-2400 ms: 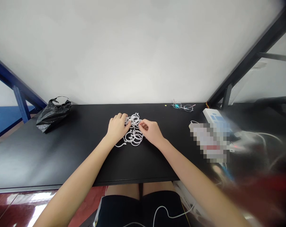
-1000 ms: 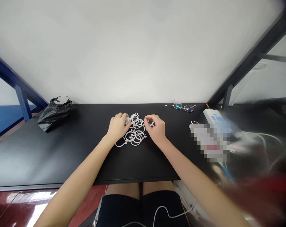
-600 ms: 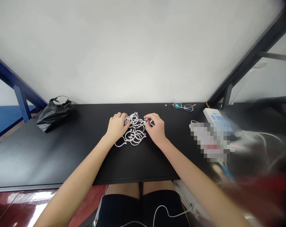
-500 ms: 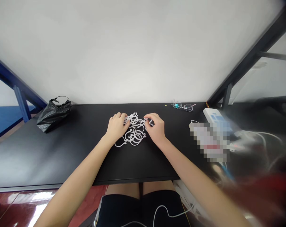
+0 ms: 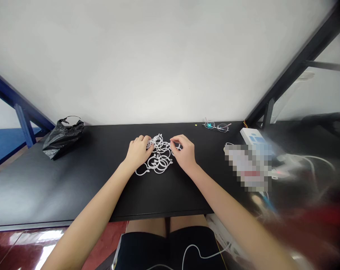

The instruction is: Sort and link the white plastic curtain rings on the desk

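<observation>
A loose pile of several white curtain rings (image 5: 160,163), thin open hoops with small knobs at the ends, lies on the black table (image 5: 102,195) in front of me. At the pile's left edge, my left hand (image 5: 139,150) curls its fingers and thumb around part of a ring. Thumb and forefinger of my right hand (image 5: 185,150) are pinched on a ring at the right edge, and a piece of its loop shows below the fingertips. Both hands partly cover the rings they touch.
A black plastic bag (image 5: 63,137) stands at the back left. Eyeglasses (image 5: 216,126) lie near the wall. A white and blue box (image 5: 254,137), a blurred-out item (image 5: 247,167) and white cables (image 5: 313,161) are on the right.
The view shifts very slightly. My right thumb and forefinger have closed closer together on the ring; my left hand stays nearly still on the pile.
</observation>
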Motion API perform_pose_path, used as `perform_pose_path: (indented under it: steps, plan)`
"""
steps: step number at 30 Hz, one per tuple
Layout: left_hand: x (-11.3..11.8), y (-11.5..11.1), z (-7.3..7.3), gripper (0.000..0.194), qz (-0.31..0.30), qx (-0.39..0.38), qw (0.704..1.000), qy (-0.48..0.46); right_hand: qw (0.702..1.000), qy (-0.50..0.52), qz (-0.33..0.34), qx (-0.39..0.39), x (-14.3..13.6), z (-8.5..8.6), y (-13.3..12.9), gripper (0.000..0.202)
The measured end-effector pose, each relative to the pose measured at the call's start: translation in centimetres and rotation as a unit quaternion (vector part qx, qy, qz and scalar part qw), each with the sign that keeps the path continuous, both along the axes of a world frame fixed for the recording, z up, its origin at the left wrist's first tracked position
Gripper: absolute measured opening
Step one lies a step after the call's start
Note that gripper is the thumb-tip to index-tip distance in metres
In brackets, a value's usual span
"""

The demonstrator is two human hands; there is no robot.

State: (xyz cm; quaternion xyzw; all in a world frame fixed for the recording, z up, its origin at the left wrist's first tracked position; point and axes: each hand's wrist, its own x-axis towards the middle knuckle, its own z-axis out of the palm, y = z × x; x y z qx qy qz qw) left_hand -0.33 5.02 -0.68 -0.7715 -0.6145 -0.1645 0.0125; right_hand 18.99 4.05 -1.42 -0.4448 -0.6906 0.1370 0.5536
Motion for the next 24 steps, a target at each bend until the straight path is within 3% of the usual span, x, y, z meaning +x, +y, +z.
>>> perform_pose_path:
  steps: [12,24]
  plan:
    - [-0.01,-0.02,0.03,0.026,-0.007,-0.005,1.000,-0.006,0.999,0.011,0.037,-0.032,-0.26,0.17,-0.26,0.014]
    - [0.00,0.04,-0.06,0.026,-0.008,-0.008,1.000,-0.003,0.999,0.019,0.045,-0.003,-0.28,0.48,-0.45,0.013]
